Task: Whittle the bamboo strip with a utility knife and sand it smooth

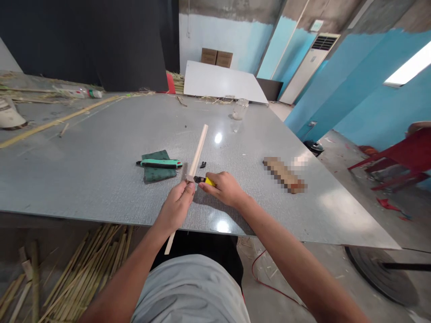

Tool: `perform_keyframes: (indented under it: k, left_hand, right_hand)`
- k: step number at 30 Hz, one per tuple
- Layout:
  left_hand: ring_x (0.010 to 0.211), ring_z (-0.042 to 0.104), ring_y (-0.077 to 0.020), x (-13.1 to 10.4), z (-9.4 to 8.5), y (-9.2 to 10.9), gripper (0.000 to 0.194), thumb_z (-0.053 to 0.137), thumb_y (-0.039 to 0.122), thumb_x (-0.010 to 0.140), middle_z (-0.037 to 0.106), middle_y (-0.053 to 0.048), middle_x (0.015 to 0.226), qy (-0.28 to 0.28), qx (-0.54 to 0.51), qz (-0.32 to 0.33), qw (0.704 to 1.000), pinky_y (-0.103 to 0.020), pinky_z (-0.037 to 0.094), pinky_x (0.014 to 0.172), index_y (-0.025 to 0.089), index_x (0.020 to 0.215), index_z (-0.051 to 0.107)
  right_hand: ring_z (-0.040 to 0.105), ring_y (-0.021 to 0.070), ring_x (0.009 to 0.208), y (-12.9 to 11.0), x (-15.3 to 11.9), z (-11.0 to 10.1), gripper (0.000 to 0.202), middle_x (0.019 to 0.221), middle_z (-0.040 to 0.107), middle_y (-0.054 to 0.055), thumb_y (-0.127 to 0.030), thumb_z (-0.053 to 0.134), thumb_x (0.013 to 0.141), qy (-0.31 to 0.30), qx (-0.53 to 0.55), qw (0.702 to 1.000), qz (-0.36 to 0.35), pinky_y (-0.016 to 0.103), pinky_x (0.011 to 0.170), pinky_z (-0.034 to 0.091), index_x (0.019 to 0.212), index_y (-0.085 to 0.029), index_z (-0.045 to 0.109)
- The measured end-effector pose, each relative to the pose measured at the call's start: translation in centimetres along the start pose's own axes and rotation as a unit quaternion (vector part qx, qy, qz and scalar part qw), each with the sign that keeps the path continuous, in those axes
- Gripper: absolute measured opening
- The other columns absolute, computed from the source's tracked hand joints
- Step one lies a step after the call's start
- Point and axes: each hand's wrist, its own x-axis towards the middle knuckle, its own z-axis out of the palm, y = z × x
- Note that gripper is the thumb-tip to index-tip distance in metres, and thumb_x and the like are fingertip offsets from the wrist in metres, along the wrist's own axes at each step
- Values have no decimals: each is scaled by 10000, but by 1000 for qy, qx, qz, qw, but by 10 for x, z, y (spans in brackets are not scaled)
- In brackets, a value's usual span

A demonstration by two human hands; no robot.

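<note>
A long pale wooden strip slants over the table's front edge, its lower end sticking out below my left hand, whose fingers are wrapped round it. My right hand grips a yellow-handled tool. The tool's dark front end meets the strip just above my left thumb, where a small pale piece shows; its exact shape is too small to tell. Left of the strip, a green and black cutter lies across a dark green sheet. A small black part lies right of the strip.
The grey table holds a glass jar at the back, a partly pixelated brown block at the right, and a plastic bottle at the far left. Bamboo strips lie below left. A red chair stands at the right.
</note>
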Motion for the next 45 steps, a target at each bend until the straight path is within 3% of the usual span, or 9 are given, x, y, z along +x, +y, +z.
perform_keyframes:
  k: [5, 11, 17, 22, 24, 28, 32, 37, 45]
  left_hand:
    - [487, 265, -82, 4, -2, 2, 471, 458, 594, 1049, 317, 71, 597, -26, -2, 18, 999, -236, 216, 450, 220, 770, 393]
    - [490, 283, -87, 7, 2, 2, 499, 439, 605, 1046, 345, 62, 590, -50, 40, -24, 998, -231, 213, 444, 214, 739, 404]
    - [474, 242, -86, 16, 4, 4, 466, 449, 577, 1041, 294, 79, 573, -55, -3, -33, 998, -220, 197, 439, 224, 747, 375]
    - [483, 260, -84, -2, 1, 10, 489, 467, 613, 1026, 330, 69, 584, -114, 32, -70, 991, -220, 203, 435, 219, 745, 391]
    - [478, 249, -81, -7, 1, 11, 492, 441, 615, 1035, 316, 72, 585, -102, 19, -75, 992, -219, 205, 437, 220, 749, 382]
    - [471, 268, -75, -4, 4, 7, 483, 439, 583, 1042, 320, 69, 584, -60, 24, -65, 996, -212, 221, 436, 218, 732, 371]
    - [458, 258, -69, -1, 5, 2, 461, 449, 585, 1035, 336, 71, 601, -32, -8, -53, 998, -203, 214, 418, 218, 759, 405]
    - [438, 251, -62, -2, 4, 3, 449, 493, 599, 1006, 335, 82, 577, -10, -55, -57, 997, -190, 207, 404, 217, 777, 434]
    - [413, 255, -58, 1, 3, 8, 460, 582, 603, 946, 339, 90, 537, 7, -106, -60, 993, -188, 195, 382, 219, 743, 431]
  right_hand:
    - [318, 133, 555, 2, 2, -3, 658, 676, 554, 32, -703, 240, 1041, 27, -90, 994, 50, 309, 595, 187, 859, -186, 605]
    - [349, 146, 538, 19, 9, -16, 618, 667, 578, 48, -668, 297, 1056, 111, -111, 973, 172, 317, 575, 196, 871, -190, 641]
    - [393, 153, 564, 21, 16, -10, 575, 728, 622, 70, -655, 363, 1052, 120, -148, 964, 185, 323, 590, 195, 908, -187, 665]
    - [383, 148, 536, 61, 11, -32, 589, 664, 569, 65, -628, 340, 1061, 200, -60, 918, 337, 316, 568, 223, 790, -182, 612]
    - [358, 152, 558, 74, 6, -42, 545, 668, 554, 62, -589, 357, 1068, 234, -69, 903, 353, 322, 580, 225, 765, -192, 575]
    - [347, 145, 565, 61, 5, -33, 516, 647, 519, 25, -594, 390, 1057, 232, -40, 925, 299, 320, 581, 216, 723, -219, 507]
    - [313, 126, 538, 28, 8, -13, 492, 594, 444, -21, -594, 416, 1044, 181, 8, 964, 194, 311, 575, 203, 711, -232, 431]
    - [325, 111, 519, 15, 4, -5, 486, 569, 412, -45, -603, 417, 1037, 91, 40, 991, 88, 301, 575, 202, 722, -233, 409]
    - [313, 105, 550, -1, 1, 1, 485, 604, 430, -44, -581, 409, 1048, -4, 48, 999, 3, 292, 594, 211, 723, -221, 435]
